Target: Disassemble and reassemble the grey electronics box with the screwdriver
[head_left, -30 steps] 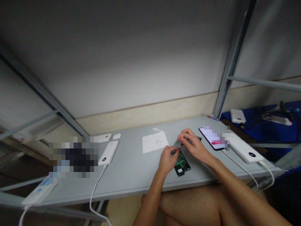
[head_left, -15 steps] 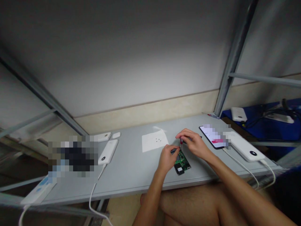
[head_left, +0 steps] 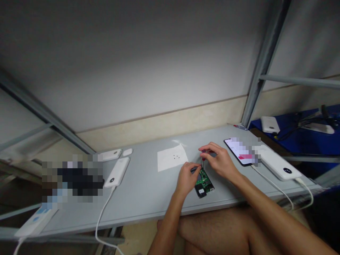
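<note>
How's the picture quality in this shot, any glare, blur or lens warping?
Head view: a bright patch on the wall, dark corners; the metal post leans and bends with wide-angle distortion; pixelated blocks partly cover the phone and a spot at left; the circuit board and screwdriver look small and soft.

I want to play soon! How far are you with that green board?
Looks partway. Done: a few tiny dark bits, probably screws, already lie on the white paper. In hand: the right hand holds a small red screwdriver upright on the green board, while the left hand rests against it. Left: too small to tell how many screws remain.
</note>
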A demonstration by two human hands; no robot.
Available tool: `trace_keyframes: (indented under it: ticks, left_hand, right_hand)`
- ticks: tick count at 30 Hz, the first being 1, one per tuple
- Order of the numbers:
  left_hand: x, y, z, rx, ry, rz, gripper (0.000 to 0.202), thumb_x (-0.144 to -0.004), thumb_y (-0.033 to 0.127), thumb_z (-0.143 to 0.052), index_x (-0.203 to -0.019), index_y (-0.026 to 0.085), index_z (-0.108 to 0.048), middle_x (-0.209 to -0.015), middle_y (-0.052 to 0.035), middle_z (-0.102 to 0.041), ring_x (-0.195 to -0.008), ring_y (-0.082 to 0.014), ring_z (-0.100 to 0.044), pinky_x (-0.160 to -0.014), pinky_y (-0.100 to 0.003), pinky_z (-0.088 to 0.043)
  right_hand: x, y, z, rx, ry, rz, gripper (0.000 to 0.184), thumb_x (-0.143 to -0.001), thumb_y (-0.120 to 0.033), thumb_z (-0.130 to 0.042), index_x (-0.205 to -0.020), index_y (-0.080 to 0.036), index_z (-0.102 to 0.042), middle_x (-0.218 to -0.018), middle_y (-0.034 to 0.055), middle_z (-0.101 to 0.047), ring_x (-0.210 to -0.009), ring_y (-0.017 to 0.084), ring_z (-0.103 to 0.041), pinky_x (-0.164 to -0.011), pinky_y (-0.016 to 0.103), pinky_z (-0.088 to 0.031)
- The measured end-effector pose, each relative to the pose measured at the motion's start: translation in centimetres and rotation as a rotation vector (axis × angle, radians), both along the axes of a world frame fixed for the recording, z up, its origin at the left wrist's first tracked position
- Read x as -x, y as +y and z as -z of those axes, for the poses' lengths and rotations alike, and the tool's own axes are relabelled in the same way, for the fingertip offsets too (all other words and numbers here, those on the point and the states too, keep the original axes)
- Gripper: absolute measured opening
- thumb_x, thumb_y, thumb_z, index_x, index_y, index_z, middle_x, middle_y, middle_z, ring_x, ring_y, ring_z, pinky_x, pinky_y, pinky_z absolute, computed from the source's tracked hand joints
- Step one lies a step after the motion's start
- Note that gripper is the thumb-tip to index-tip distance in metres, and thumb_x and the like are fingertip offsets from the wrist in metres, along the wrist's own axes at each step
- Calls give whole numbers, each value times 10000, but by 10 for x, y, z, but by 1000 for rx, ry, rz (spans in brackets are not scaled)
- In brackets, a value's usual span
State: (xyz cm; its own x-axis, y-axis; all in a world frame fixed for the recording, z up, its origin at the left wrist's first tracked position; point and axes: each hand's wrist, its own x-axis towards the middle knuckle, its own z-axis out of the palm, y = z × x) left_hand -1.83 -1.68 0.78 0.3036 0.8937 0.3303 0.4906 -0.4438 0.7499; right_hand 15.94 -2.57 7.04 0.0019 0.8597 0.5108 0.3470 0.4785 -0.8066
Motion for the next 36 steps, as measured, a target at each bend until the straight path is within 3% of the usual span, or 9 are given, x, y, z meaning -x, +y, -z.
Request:
trace_keyframes:
  ticks: [7,11,13,16,19,26,29,32,36]
  left_hand:
    - [0,1,2,0,-5,9,154,-944,240,-655,-972,231,-805,-972,-42,-801,-948,-238,-692,-906,-379,-522]
    - [-1,0,1,-8,2,15,152,-948,224,-653,-982,228,-801,-984,-43,-800,-951,-233,-690,-915,-381,-522]
    - [-1,-2,-2,-42,10,13,170,-959,226,-639,-1031,235,-793,-1013,-46,-794,-973,-233,-680,-933,-391,-523]
    - [-1,-7,-9,-123,-27,-5,236,-998,240,-585,-1159,248,-757,-1112,-56,-775,-1056,-233,-649,-987,-411,-513]
    - [0,-9,-12,-150,-103,-7,262,-1012,259,-563,-1202,244,-743,-1108,-71,-762,-1061,-226,-637,-987,-402,-521]
    - [-3,-4,-2,-111,-63,10,133,-940,260,-693,-1004,259,-809,-1017,-71,-724,-1076,-235,-639,-1008,-402,-514]
    - [-4,-1,1,-68,-104,-3,104,-906,247,-737,-966,256,-821,-1026,-73,-701,-1051,-230,-652,-988,-398,-525]
    - [-4,1,1,-14,-164,-32,73,-863,243,-785,-922,250,-828,-1023,-66,-674,-1020,-218,-663,-982,-386,-530]
    - [-4,2,3,2,-170,-22,98,-861,213,-784,-934,258,-831,-1050,-69,-671,-1056,-221,-655,-1018,-393,-512]
  right_hand:
    - [-7,-1,3,149,158,-237,206,-980,-340,-548,-989,-217,-712,-985,61,-731,-890,212,-668,-831,359,-536]
    - [-6,-2,0,37,106,-165,246,-990,-402,-579,-922,-226,-738,-1133,103,-665,-1095,249,-623,-909,369,-512]
    - [-4,-2,-1,-2,84,-132,242,-989,-385,-585,-923,-231,-760,-1063,96,-660,-1046,244,-627,-907,373,-508]
    - [-2,0,0,36,116,-151,273,-1020,-356,-515,-1081,-234,-752,-993,76,-708,-953,229,-651,-910,386,-508]
    - [0,0,2,71,138,-162,275,-1024,-369,-501,-1060,-229,-735,-998,71,-737,-982,239,-657,-957,408,-495]
    - [7,-3,-3,-18,76,-165,310,-1018,-450,-542,-933,-239,-753,-1159,99,-609,-1194,260,-586,-1075,417,-432]
    - [8,-5,-5,-15,50,-158,247,-999,-401,-587,-922,-237,-754,-1047,82,-622,-1055,238,-624,-986,396,-478]
    - [8,-7,-5,23,70,-165,225,-1018,-324,-530,-1045,-242,-739,-999,69,-688,-969,227,-646,-905,385,-499]
    - [11,-10,-6,-1,65,-154,257,-1034,-294,-476,-977,-233,-719,-972,69,-698,-976,228,-639,-925,392,-486]
